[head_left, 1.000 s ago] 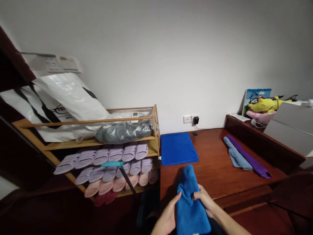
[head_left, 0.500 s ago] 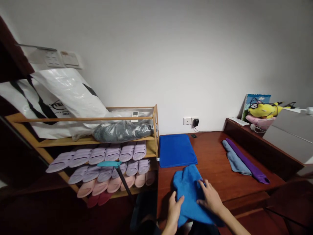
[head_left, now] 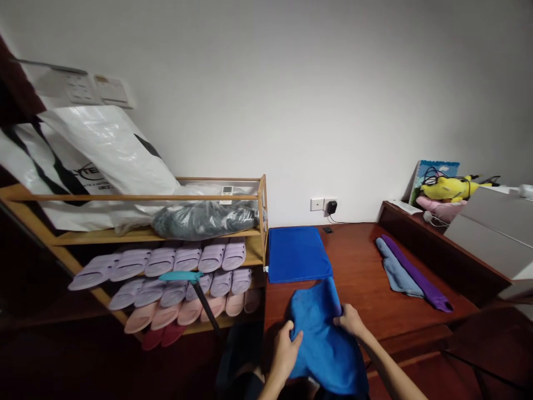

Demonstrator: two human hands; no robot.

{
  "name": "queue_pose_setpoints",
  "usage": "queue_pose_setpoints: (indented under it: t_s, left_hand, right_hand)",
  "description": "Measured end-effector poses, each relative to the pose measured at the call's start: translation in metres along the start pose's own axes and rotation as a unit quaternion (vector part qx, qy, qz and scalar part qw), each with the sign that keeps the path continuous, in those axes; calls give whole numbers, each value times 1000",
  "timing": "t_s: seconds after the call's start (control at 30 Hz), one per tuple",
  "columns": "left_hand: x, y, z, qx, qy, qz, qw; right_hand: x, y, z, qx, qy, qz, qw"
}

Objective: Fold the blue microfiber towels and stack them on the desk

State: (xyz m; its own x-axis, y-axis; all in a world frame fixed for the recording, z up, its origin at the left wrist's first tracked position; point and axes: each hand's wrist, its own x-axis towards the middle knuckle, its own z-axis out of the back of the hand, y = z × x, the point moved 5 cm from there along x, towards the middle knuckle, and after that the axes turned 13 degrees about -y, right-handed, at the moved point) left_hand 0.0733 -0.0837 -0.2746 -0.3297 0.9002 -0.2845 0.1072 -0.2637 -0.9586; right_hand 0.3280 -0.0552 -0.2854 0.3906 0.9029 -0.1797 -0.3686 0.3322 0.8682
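Observation:
A bright blue cloth [head_left: 318,333] lies rumpled at the front edge of the reddish-brown table, its lower part hanging toward my body. My left hand [head_left: 285,347] grips its left edge, thumb on top. On the opposite side, my right hand [head_left: 350,320] pinches the cloth's right edge between thumb and fingers. Just behind it, a darker blue folded cloth [head_left: 298,254] rests flat near the wall. To the right, a grey-blue cloth [head_left: 397,269] and a long, narrow purple cloth [head_left: 416,272] lie side by side.
A wooden rack [head_left: 245,236] at the left bears several slippers [head_left: 162,260] and a white bag [head_left: 110,150]. A teal-topped pole [head_left: 181,276] stands before it. At the right, a raised ledge [head_left: 441,236] carries a yellow plush toy [head_left: 445,189] and a grey box [head_left: 487,222].
My right hand has gone from fingers spread over the cloth to pinching its right edge. The cloth is spread wider, and my left hand still holds its left side.

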Motion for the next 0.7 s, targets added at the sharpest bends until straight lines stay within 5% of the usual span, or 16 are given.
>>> queue_pose_setpoints:
  t_s: [0.2, 0.4, 0.57, 0.7]
  left_hand:
    - [18, -13, 18, 73, -2, -119, 990]
    - [26, -34, 9, 85, 18, -183, 979]
    - [29, -95, -5, 36, 56, -249, 966]
    - [32, -144, -17, -54, 115, -260, 957]
  right_hand:
    - [-24, 21, 3, 201, 125, -61, 970]
    - [-27, 39, 17, 289, 146, -75, 943]
    - [-1, 67, 58, 256, 32, 51, 965]
    - [21, 90, 95, 267, -88, 185, 942]
